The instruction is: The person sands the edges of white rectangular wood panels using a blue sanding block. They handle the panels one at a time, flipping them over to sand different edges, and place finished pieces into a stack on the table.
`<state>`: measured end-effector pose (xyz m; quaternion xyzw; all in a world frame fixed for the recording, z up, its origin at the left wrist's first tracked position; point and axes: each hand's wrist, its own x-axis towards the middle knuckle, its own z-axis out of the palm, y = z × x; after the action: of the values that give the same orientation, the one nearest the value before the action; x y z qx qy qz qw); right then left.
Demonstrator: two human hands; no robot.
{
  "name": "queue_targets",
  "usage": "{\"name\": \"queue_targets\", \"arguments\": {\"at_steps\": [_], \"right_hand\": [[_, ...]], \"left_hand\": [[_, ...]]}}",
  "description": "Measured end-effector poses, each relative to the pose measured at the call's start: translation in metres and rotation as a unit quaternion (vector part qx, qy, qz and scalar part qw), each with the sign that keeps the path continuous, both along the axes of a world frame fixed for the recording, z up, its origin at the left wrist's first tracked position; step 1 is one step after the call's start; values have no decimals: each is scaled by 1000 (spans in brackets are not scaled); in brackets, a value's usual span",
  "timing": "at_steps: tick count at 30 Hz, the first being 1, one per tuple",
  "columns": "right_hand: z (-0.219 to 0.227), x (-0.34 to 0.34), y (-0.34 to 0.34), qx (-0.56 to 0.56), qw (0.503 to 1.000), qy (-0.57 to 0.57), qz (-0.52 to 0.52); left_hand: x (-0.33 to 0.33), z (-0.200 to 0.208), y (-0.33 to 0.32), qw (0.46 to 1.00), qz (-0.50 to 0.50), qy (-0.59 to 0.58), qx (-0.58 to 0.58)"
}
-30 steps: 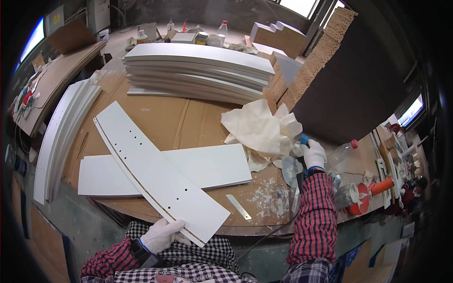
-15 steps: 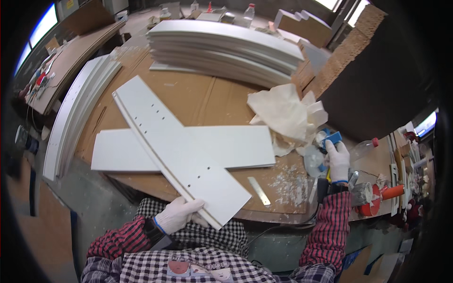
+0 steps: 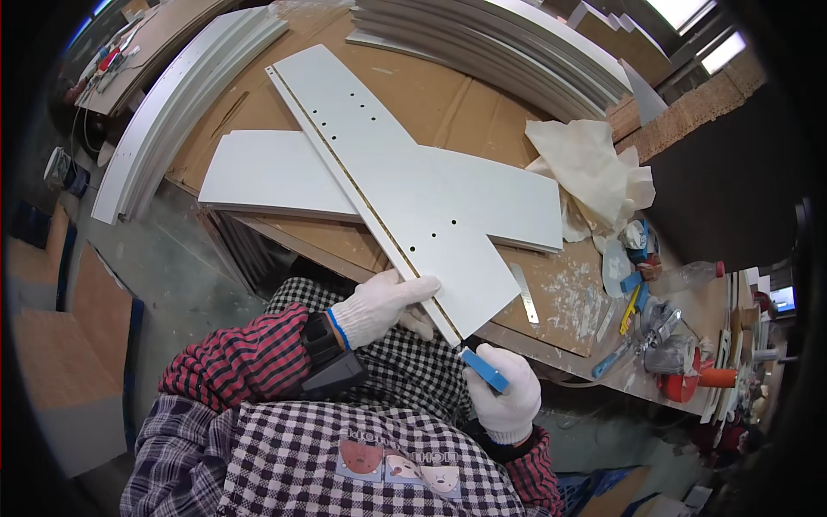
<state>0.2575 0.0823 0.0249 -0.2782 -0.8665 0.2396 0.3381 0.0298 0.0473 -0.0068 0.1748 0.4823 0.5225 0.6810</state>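
Observation:
A white drilled panel (image 3: 405, 185) with a grooved long edge lies slantwise across another white panel (image 3: 267, 168). My gloved left hand (image 3: 383, 306) is closed on the drilled panel's near end, thumb on top and fingers beneath. At that panel's near corner, my gloved right hand (image 3: 506, 398) grips a small blue tool (image 3: 486, 370), a narrow block in shape. The tool's tip is at or very close to the end of the groove; I cannot tell whether they touch. Fingers hide the rest of the tool.
Stacked white boards stand behind (image 3: 491, 52) and to the left (image 3: 177, 112). A steel ruler (image 3: 524, 293) lies on the cardboard-covered table, with crumpled cloth (image 3: 581, 172) beyond it. Toward the right are a yellow cutter (image 3: 630, 308), a clear bottle (image 3: 689, 276) and an orange-handled tool (image 3: 715, 377).
My right hand has brought the blue tool from the clutter on the right to the panel's near corner. My left hand keeps its hold on the panel. The view has shifted.

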Motion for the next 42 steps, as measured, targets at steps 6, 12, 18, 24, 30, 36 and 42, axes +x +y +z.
{"name": "queue_targets", "arguments": {"at_steps": [6,12,18,24,30,36,42], "right_hand": [[1,-9,-3,71,997,-19,17],[4,-12,-1,75,993,-84,28],[6,-9,-4,72,994,-84,5],[9,-20,-6,38,998,-44,4],[6,-7,-11,-18,998,-52,-37],[10,-20,-4,-42,999,-25,-9],[15,-6,-5,-86,991,-96,27]], "left_hand": [[-1,-3,-2,999,-9,-11,31],[-1,-8,-3,999,-9,-7,41],[-1,-8,-2,999,-11,-10,32],[-1,-8,-2,999,-9,-14,35],[-2,-11,-3,999,-11,-10,33],[-1,-11,-1,999,-12,-13,35],[-4,-9,-2,999,-25,-11,23]]}}
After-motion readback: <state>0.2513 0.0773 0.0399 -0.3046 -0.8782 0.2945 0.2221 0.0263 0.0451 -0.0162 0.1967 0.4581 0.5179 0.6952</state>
